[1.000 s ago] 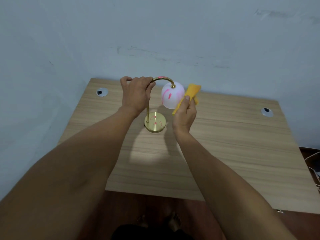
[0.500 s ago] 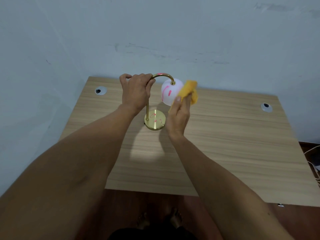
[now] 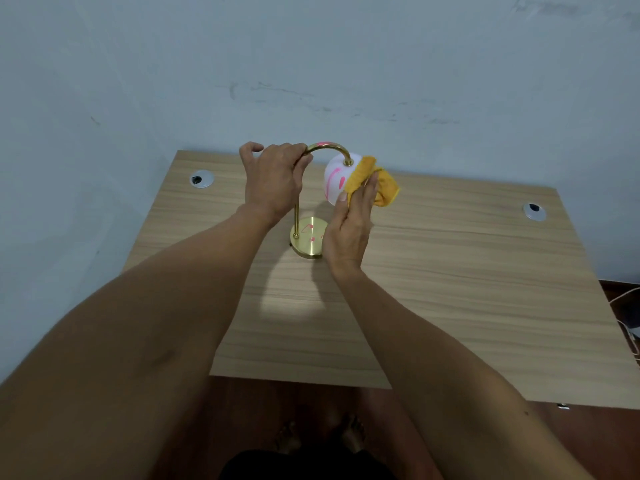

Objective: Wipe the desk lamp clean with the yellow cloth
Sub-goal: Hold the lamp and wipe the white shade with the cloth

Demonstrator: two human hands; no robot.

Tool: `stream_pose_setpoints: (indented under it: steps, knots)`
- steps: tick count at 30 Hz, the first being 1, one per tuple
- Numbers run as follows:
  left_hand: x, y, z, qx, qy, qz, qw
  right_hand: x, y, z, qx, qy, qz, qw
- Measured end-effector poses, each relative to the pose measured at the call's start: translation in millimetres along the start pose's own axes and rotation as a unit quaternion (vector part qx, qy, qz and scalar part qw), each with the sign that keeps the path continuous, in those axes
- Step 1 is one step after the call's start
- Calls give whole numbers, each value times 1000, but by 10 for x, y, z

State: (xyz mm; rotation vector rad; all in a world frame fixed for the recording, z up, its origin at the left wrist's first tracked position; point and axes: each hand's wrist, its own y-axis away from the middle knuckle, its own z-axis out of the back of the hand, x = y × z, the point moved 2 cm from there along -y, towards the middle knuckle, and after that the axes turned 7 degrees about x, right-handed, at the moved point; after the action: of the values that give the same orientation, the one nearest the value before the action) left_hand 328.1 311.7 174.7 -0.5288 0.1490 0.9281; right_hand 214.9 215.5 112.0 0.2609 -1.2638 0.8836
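Note:
A small desk lamp stands near the far middle of the wooden desk (image 3: 450,289). It has a round gold base (image 3: 308,242), a curved gold neck (image 3: 327,148) and a white globe shade (image 3: 334,180) with pink marks. Pink marks also show on the base and the neck. My left hand (image 3: 273,183) grips the top of the neck on its left side. My right hand (image 3: 349,226) holds the yellow cloth (image 3: 372,180) and presses it against the right side of the shade. The cloth hides that side of the shade.
Two round cable grommets sit in the desk, one at the far left (image 3: 201,178) and one at the far right (image 3: 534,212). A pale wall rises directly behind the desk. White cables (image 3: 627,317) lie on the floor at the right. My bare feet (image 3: 322,434) show below the near edge.
My right hand has carried the cloth from just beside the shade onto its right side and top. My left hand has kept its grip on the neck.

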Motion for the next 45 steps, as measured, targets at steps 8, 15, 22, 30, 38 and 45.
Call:
stream_pose_setpoints:
  steps: [8, 15, 22, 30, 38, 45]
  knots:
    - [25, -15, -8, 6, -3, -5, 1000, -36, 127, -23, -29, -40, -50, 998]
    - [20, -27, 2, 9, 12, -6, 1000, -96, 309, -66, -12, -27, -34, 999]
    - [12, -48, 37, 20, 11, -4, 1000, 74, -265, 12, -19, -3, -11, 1000]
    - [30, -75, 57, 36, 26, -7, 999, 209, -547, 91, -27, -64, -139, 988]
    - [17, -82, 80, 43, 29, -5, 999, 8, -69, 48, -9, -40, -37, 998]
    - [30, -81, 105, 45, 37, -18, 998, -154, -18, -8, 60, 328, 216, 918]
